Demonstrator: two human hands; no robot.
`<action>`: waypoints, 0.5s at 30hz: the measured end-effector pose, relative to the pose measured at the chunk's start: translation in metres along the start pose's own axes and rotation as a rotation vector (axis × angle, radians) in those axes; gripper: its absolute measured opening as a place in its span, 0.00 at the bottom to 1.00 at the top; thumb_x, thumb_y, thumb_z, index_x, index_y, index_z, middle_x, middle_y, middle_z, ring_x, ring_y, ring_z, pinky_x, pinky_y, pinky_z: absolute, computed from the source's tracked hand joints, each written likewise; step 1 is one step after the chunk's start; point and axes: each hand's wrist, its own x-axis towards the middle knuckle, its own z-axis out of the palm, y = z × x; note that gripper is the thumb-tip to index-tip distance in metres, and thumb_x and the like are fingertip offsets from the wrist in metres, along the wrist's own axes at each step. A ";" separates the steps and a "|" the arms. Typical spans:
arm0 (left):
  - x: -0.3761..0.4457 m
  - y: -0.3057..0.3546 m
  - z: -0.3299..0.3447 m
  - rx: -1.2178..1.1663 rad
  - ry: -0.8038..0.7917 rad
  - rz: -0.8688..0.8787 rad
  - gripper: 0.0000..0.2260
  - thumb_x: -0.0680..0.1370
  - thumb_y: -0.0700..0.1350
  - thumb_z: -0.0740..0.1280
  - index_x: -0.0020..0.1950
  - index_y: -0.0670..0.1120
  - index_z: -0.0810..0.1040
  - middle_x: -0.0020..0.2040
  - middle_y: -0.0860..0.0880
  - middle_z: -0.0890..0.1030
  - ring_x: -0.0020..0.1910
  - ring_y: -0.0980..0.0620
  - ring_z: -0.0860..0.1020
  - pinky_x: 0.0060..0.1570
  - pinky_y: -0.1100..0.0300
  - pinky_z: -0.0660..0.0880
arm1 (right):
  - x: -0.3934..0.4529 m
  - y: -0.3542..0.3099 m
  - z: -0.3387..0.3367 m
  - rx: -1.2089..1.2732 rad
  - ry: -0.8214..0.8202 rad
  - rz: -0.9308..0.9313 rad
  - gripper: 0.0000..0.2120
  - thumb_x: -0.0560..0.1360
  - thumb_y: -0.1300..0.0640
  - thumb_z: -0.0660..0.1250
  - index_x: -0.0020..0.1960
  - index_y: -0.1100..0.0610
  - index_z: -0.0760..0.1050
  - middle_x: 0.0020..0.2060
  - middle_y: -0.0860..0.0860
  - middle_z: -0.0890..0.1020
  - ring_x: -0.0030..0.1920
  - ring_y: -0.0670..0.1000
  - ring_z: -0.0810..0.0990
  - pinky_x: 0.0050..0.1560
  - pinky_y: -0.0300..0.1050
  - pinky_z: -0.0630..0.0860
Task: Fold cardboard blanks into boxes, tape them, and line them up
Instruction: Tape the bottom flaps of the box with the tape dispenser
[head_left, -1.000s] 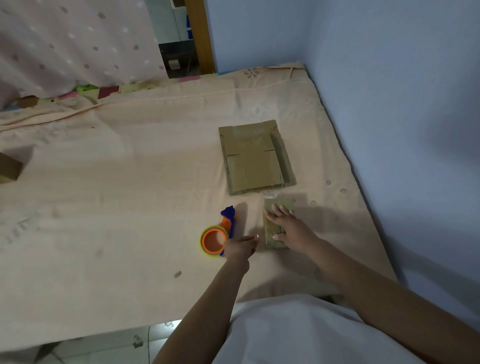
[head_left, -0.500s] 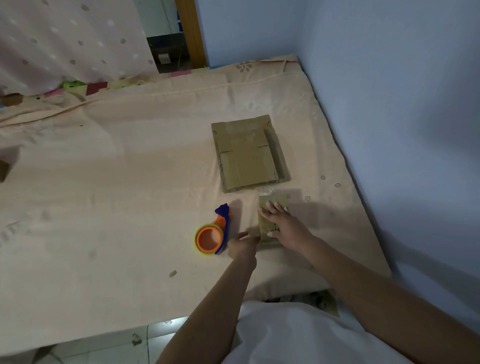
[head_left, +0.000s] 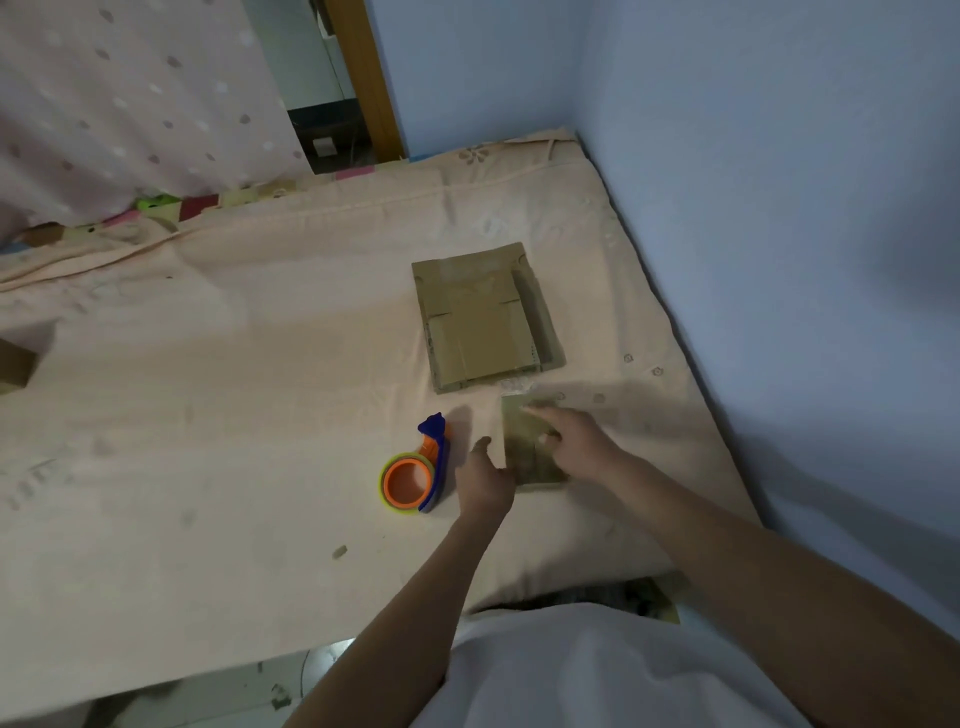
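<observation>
a small flat cardboard piece (head_left: 527, 447) lies on the bed sheet (head_left: 208, 415), just below the stack of blanks (head_left: 485, 317). the right hand (head_left: 582, 444) presses it with loosely extended fingers. the left hand (head_left: 483, 480) touches its left edge, grip unclear, beside the tape dispenser (head_left: 415, 470).
</observation>
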 end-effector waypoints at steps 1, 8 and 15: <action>-0.002 0.003 -0.004 0.020 -0.003 0.051 0.28 0.76 0.35 0.67 0.76 0.47 0.67 0.48 0.48 0.82 0.45 0.49 0.80 0.36 0.61 0.74 | -0.005 0.005 -0.009 0.008 0.081 -0.003 0.26 0.79 0.70 0.62 0.74 0.54 0.71 0.70 0.53 0.75 0.71 0.53 0.73 0.65 0.31 0.63; 0.008 -0.021 -0.001 0.371 -0.069 0.315 0.17 0.80 0.36 0.62 0.63 0.51 0.81 0.47 0.45 0.85 0.47 0.45 0.82 0.48 0.49 0.80 | -0.039 0.038 -0.023 0.054 -0.131 -0.027 0.19 0.82 0.64 0.62 0.72 0.55 0.74 0.71 0.53 0.74 0.72 0.54 0.71 0.73 0.48 0.67; 0.009 -0.022 -0.019 0.687 -0.168 0.580 0.27 0.81 0.35 0.63 0.77 0.53 0.65 0.49 0.43 0.77 0.50 0.46 0.76 0.54 0.55 0.74 | -0.036 0.053 -0.016 -0.051 -0.193 -0.125 0.26 0.80 0.67 0.65 0.76 0.54 0.68 0.77 0.52 0.64 0.75 0.54 0.67 0.72 0.51 0.69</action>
